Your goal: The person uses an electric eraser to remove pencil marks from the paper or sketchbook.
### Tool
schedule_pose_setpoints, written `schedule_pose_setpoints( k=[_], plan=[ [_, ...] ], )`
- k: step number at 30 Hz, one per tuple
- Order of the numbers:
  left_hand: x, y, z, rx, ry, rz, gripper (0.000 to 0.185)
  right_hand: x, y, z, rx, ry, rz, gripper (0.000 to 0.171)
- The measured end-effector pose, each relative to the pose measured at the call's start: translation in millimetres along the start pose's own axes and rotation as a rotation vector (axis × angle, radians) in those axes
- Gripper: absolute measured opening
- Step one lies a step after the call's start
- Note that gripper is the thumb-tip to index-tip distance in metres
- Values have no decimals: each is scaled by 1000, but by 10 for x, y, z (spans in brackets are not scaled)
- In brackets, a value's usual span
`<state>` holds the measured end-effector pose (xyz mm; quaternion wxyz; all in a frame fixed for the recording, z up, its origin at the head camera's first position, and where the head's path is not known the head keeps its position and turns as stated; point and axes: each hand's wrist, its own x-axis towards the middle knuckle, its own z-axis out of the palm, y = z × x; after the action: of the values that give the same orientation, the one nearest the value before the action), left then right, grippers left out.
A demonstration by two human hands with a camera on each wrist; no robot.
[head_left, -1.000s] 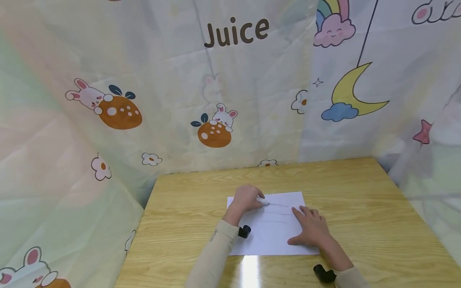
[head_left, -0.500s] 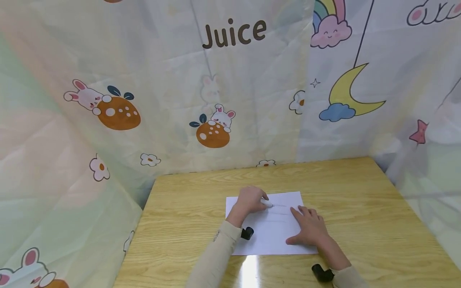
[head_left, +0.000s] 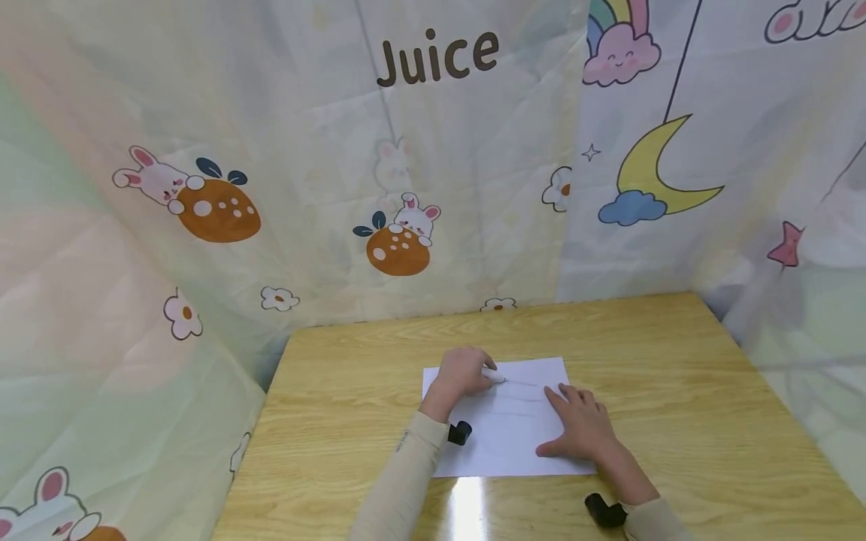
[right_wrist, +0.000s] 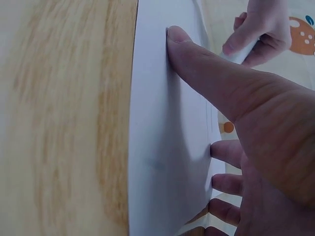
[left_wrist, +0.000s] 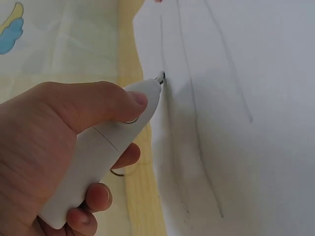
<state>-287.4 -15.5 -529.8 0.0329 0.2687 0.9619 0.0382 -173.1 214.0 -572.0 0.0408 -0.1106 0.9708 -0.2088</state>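
My left grip [head_left: 464, 371] is closed round a white pen-like tool [left_wrist: 98, 152], my thumb lying on its upper side near the front and my fingers curled underneath. The tool is over the upper part of a white sheet of paper [head_left: 507, 451], tilted, its small tip [left_wrist: 161, 77] at the farthest of three thin grey lines [left_wrist: 194, 101]; I cannot quite tell whether the tip touches. The lines run roughly side by side across the sheet.

My right grip [head_left: 583, 428] is spread wide on the right-hand part of the paper and holds no object, its thumb pressing the sheet and the other fingers fanned towards its right edge. The paper lies flat on the wood-grain surface [head_left: 352, 421], with a bright reflection [head_left: 468, 507] just in front of it. A black piece [head_left: 461, 433] sits by my left wrist, another [head_left: 604, 511] by my right. Behind hangs a patterned cloth [head_left: 304, 150] printed with "Juice", rabbits and a moon.
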Motion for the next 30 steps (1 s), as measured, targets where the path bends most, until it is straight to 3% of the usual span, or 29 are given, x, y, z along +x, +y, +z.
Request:
schedule_pose_setpoints(
  k=[3,8,16,23,30],
  plan=[
    [11,5,12,5,-5,-18,20,1,14,7,-2,4,-1,114],
    [34,34,31,-21,-5,44,21,-3,34,6,0,16,4,114],
    [-21,-50,-7,-54,26,-31,19,-36,71,0,4,23,9,114],
    [31,50,4,-91,0,58,20,-27,115,34,-1,21,30,115],
    [21,-70,-40,-128,-42,-4,20,-20,58,22,6,27,4,112]
  ],
)
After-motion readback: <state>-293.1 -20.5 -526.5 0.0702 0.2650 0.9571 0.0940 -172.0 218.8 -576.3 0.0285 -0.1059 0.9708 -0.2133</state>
